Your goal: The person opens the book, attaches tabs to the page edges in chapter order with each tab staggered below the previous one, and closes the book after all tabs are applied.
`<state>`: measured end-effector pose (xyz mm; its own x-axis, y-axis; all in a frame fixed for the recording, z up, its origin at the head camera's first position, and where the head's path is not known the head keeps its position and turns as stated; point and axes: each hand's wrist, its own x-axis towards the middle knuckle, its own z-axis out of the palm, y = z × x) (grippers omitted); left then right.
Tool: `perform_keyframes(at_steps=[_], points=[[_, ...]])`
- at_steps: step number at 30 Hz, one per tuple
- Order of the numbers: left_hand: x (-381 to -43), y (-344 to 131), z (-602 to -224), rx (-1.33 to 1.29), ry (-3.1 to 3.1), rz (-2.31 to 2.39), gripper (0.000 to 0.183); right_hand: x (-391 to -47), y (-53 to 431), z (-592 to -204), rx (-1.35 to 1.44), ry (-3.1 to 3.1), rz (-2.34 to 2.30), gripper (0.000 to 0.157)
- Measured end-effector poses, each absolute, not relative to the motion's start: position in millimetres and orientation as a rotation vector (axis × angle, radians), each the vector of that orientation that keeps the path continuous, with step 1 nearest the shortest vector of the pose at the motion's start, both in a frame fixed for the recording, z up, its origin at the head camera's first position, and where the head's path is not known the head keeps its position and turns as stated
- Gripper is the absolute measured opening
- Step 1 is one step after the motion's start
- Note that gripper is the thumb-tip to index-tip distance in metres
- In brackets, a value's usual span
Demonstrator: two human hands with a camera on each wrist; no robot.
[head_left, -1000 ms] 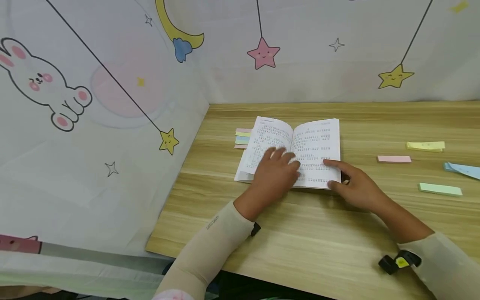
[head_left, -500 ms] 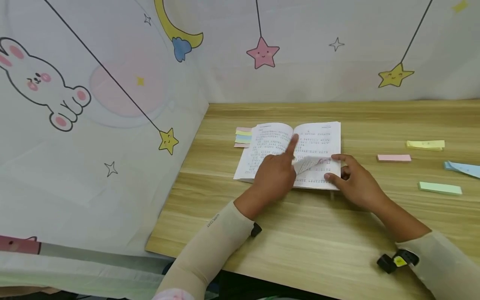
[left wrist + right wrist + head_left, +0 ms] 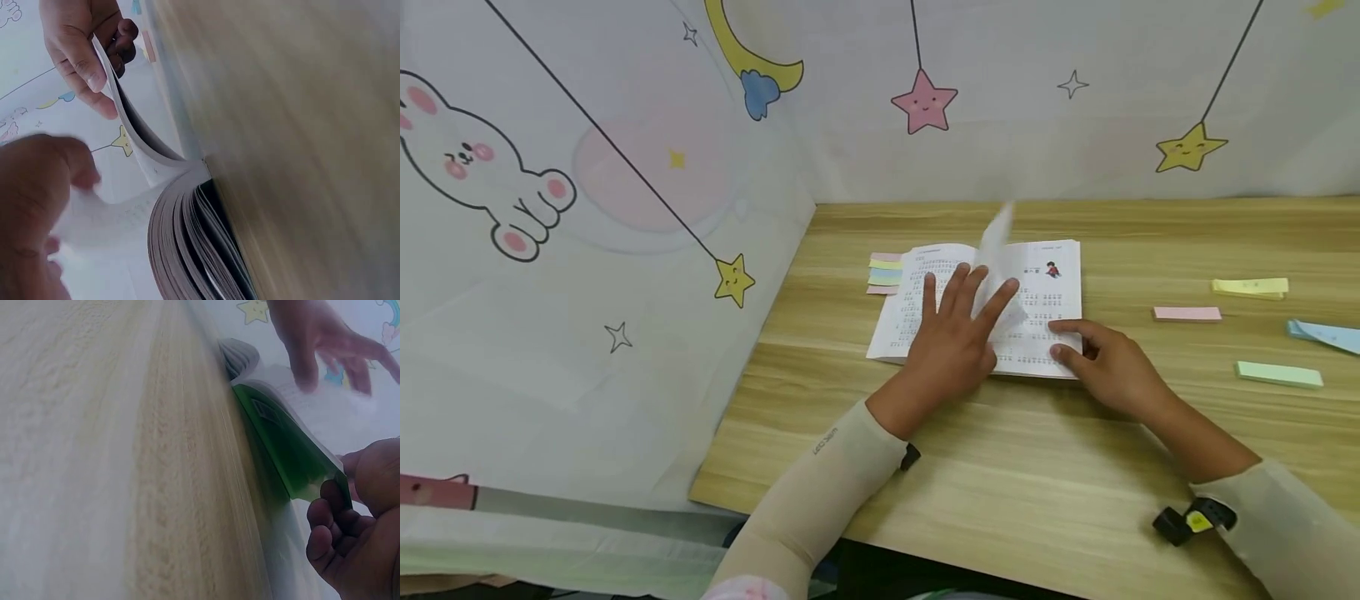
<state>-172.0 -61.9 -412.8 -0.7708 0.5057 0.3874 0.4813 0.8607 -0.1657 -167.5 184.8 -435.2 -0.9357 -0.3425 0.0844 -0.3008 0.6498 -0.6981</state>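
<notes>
An open book (image 3: 1037, 346) with printed pages lies on the wooden table in the head view. My left hand (image 3: 951, 346) is over its middle with fingers spread, beside a loose page (image 3: 996, 237) that stands up, blurred, near the spine. My right hand (image 3: 1116, 371) grips the book's right edge, thumb on the page and other fingers curled under. In the right wrist view those fingers hold the lifted green cover (image 3: 294, 450) together with its pages. The left wrist view shows the thick page stack (image 3: 187, 244) of the left half and my blurred left hand (image 3: 37, 206).
Several coloured sticky tabs (image 3: 885, 275) stick out past the book's left edge. To its right lie a yellow strip pad (image 3: 1250, 288), a pink one (image 3: 1187, 314), a green one (image 3: 1279, 375) and a blue one (image 3: 1326, 336). A printed cloth wall (image 3: 1000, 158) stands behind the table (image 3: 1000, 483).
Pages have been turning from right to left; a picture now shows on the right page. My left hand went from an extended index finger to spread fingers. My right hand keeps its grip.
</notes>
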Motion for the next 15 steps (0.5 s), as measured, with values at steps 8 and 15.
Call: perform_keyframes(at_steps=[8,15], points=[[-162.4,-62.9,-409.1,-0.675,-2.749,0.352,0.040,-169.5,187.0,-438.7,-0.511,2.769,-1.121,0.041],[-154.9,-55.8,-417.4,-0.813,-3.114,0.145,0.040,-173.8,193.0,-443.6,-0.526,2.757,-1.048,0.040]])
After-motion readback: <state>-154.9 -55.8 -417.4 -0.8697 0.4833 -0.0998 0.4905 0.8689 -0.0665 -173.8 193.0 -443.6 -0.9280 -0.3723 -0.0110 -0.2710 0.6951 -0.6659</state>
